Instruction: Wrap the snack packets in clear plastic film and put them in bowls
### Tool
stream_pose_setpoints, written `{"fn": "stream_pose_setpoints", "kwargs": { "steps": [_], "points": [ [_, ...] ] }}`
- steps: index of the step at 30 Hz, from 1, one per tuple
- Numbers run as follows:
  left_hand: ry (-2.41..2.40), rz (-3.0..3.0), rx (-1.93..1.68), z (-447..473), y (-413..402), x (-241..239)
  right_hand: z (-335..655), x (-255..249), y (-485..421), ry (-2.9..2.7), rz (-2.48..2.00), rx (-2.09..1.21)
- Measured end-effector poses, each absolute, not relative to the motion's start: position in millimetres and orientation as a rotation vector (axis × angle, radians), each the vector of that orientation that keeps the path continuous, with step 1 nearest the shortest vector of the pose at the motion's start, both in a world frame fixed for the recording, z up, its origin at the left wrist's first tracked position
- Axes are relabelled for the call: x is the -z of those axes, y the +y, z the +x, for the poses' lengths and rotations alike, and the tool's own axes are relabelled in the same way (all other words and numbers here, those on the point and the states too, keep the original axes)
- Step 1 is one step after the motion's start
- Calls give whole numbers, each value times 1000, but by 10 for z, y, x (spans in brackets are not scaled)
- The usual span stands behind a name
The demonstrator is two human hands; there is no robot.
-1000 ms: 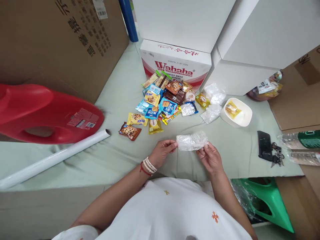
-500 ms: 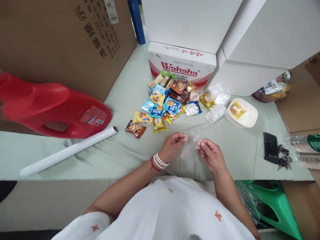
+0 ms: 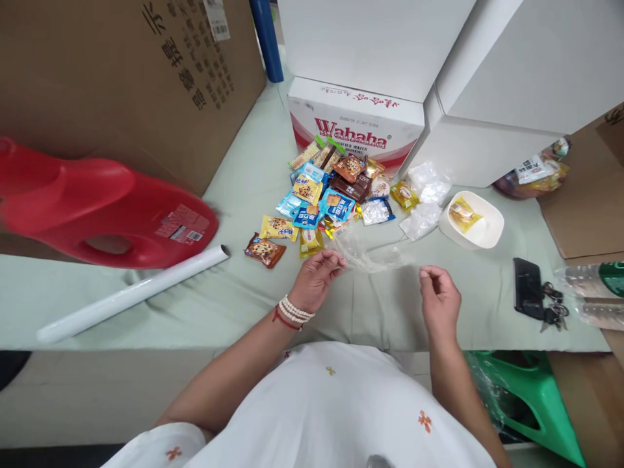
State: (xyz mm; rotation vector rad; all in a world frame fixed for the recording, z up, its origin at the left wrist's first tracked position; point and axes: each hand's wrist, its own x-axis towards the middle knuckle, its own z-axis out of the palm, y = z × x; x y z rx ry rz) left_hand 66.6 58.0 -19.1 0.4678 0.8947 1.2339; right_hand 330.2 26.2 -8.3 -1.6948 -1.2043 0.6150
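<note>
Vs. 0.5 s ago the hands have moved apart, so the thin clear plastic bag [image 3: 371, 259] is now stretched above the pale green cloth-covered counter [image 3: 229, 292] btwn left hand [image 3: 316, 278] & right hand [image 3: 440, 296], each pinching an end, near the heap of colourful snack packets [image 3: 324, 195].

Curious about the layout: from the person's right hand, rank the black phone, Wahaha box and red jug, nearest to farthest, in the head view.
1. Black phone, just to the right of the right hand.
2. Wahaha box, at the back, behind the snack pile.
3. Red jug, far left.
</note>
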Motion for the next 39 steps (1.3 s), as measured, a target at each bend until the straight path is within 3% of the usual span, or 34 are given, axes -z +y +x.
{"fn": "stream_pose_setpoints", "kwargs": {
  "steps": [6,19,28,33,39],
  "points": [
    [898,734,-1193,695,490,195,2641,-182,424,-1767,-1298,-747],
    [1198,642,-1118,860,641,422,2419,234,426,-1752,-1305,-1070],
    [833,343,-1141,703,652,260,3144,454,363,-1364,-1792,-785],
    [627,349,-1052,714,549,17,3137,201,403,-1549,-1505,-848],
    [696,433,-1094,730,536,-188,2854,-225,175,-1336,-1480,-187]
  ]
}}
